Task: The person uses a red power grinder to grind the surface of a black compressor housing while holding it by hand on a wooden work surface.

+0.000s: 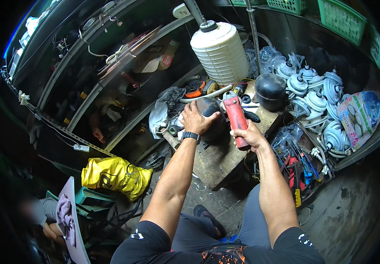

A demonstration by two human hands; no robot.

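My left hand [197, 119] rests over a black rounded metal housing [209, 105], fingers and thumb gripping its near side and top. The housing sits on a worn wooden work surface [215, 166]. In my right hand [250, 134] is a red angle grinder [235, 115], its body wrapped by my fingers. The grinder's head points away from me, just right of the housing. Whether its disc touches the housing I cannot tell. A second black rounded housing [270, 91] stands farther right on the wood.
A ribbed white container [220, 50] stands behind the work surface. Several grey-white motor-like parts [315, 100] are heaped at right, above hand tools [302, 167]. A yellow bag [117, 177] lies at left. Near the lower left, part of another person [51, 224] shows beside a board [72, 220].
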